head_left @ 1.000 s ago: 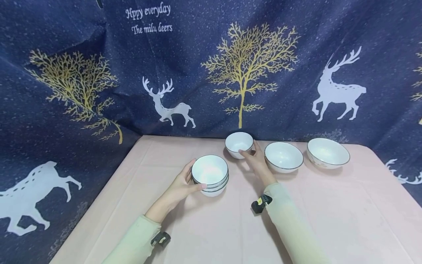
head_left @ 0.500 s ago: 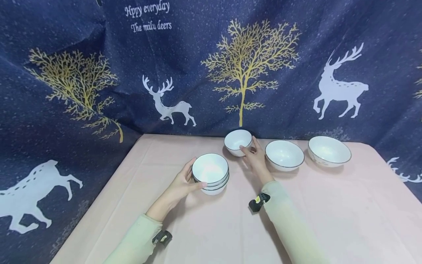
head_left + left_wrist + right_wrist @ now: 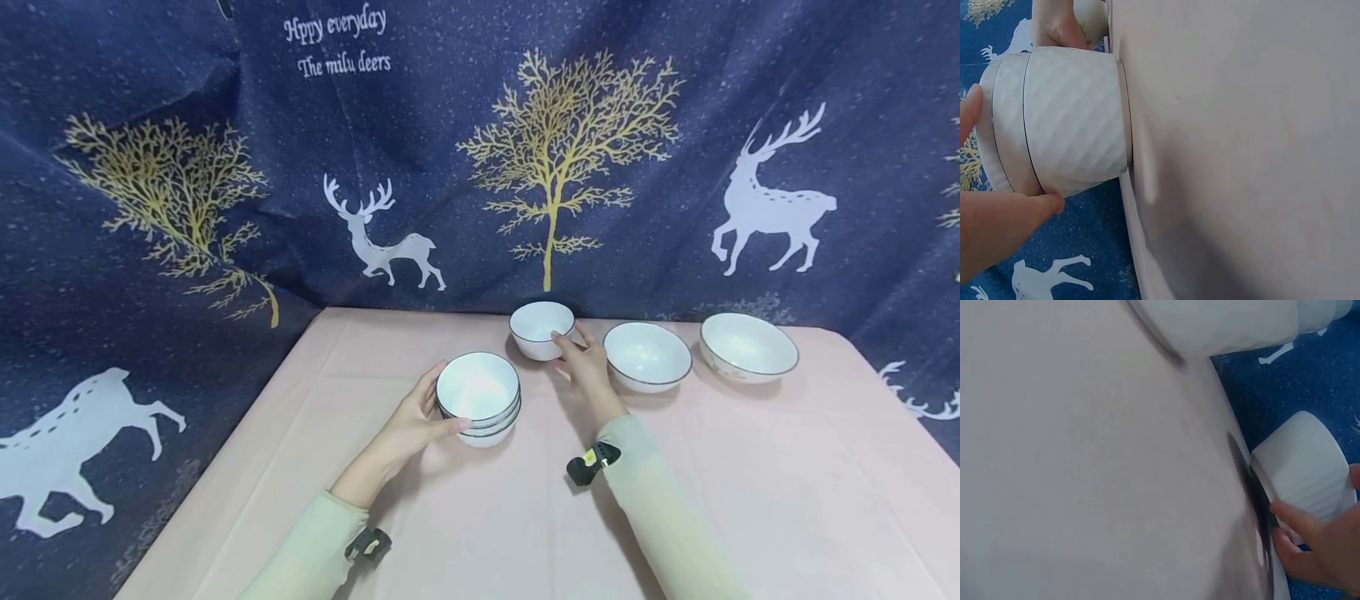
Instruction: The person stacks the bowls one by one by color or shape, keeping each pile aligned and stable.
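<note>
My left hand (image 3: pixel 408 423) grips a stack of white bowls (image 3: pixel 480 392) with thin dark rims, thumb at the near side and fingers round the left. A dimpled outer wall shows on the stacked bowls (image 3: pixel 1072 119) in the left wrist view. Farther back, my right hand (image 3: pixel 587 367) holds a small white bowl (image 3: pixel 536 346) by its right side, the thumb at the rim. In the right wrist view, fingertips (image 3: pixel 1282 509) touch the ribbed wall of that small bowl (image 3: pixel 1307 462). Whether its base rests fully on the table cannot be told.
To the right of my right hand stand a medium white bowl (image 3: pixel 647 358) and a wider white bowl (image 3: pixel 748 348) with a faint pattern outside. A pale pink cloth covers the table (image 3: pixel 480 525). Behind it hangs a dark blue curtain (image 3: pixel 465 125) with deer and trees.
My right thumb has shifted slightly right, from inside the small bowl to its rim. The small bowl stands a touch farther left. My left hand and the stack have stayed put.
</note>
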`<state>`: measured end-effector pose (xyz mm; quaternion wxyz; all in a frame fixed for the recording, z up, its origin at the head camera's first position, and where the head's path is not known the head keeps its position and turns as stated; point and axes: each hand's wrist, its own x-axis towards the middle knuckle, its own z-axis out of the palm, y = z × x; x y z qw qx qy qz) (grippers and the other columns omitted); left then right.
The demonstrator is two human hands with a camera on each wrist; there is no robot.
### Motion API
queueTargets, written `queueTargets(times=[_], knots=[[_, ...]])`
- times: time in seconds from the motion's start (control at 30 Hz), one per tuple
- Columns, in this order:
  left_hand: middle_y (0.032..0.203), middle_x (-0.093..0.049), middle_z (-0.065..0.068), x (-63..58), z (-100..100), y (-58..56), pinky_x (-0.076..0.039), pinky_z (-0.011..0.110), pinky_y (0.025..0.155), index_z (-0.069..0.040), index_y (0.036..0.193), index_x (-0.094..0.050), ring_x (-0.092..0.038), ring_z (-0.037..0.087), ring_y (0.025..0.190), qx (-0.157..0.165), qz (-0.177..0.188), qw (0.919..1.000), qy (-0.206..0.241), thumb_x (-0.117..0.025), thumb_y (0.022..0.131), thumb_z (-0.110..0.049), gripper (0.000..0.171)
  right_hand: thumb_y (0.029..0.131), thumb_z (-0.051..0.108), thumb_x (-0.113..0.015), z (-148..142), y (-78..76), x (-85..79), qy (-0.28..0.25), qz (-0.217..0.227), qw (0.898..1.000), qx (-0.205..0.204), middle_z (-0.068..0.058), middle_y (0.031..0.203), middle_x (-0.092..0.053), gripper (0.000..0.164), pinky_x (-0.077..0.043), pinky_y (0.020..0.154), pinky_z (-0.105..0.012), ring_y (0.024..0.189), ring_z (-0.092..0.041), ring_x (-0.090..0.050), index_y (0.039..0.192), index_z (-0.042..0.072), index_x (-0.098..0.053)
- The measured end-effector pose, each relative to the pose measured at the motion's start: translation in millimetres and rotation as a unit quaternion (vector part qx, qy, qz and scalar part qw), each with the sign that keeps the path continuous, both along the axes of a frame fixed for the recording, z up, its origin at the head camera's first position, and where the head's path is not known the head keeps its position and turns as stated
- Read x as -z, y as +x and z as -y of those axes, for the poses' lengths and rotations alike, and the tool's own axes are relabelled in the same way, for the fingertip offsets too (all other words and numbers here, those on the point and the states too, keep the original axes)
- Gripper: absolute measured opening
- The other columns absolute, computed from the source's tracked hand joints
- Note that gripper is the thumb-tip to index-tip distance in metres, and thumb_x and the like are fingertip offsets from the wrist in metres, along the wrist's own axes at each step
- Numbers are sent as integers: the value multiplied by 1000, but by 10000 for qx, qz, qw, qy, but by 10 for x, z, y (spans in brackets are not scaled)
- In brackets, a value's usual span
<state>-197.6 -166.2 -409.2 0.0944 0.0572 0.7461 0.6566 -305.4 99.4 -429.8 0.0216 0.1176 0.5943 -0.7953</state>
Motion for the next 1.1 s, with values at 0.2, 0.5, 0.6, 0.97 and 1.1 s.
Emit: queueTargets(times=[0.2,0.5,0.6,0.97,1.1], knots=[[160,-12,10,3,-2,-13,-10,42,121,-14,154,-16,-10,27,147,24,-16,10000,-14,-83,74,-9,105,96,18,-60,-11,-8,-29,49,24,10000,-6,-26,140,-39,69,-49,101,-37,105,-29,-60,154,14,-23],[160,-12,11,16,8,-13,-10,42,120,-13,154,-17,-10,29,146,38,-62,9999,-78,-82,75,-9,102,95,16,-60,-28,19,-57,77,-113,9999,-20,-20,128,-45,64,-51,99,-36,80,-11,-56,151,10,-30],[160,-12,12,12,8,-10,-10,43,120,-13,154,-18,-10,29,146,38,-79,9999,-89,-81,75,-9,102,95,15,-59,-43,34,-68,-67,-126,9999,-69,-21,128,-45,63,-51,98,-35,84,-14,-59,151,9,-30],[159,-13,14,-9,12,0,-9,46,120,-10,153,-18,-10,32,146,74,-88,9999,-37,-81,75,-7,100,97,16,-57,-63,85,-144,-153,-45,9993,-326,-25,136,-37,64,-51,98,-33,102,-23,-58,153,11,-26],[159,-14,14,-13,11,0,-9,46,120,-10,153,-18,-10,32,146,79,-102,9999,-66,-81,75,-8,100,96,17,-57,-65,98,-196,73,-65,9995,-287,-26,139,-39,64,-50,98,-36,95,-20,-62,152,11,-27]])
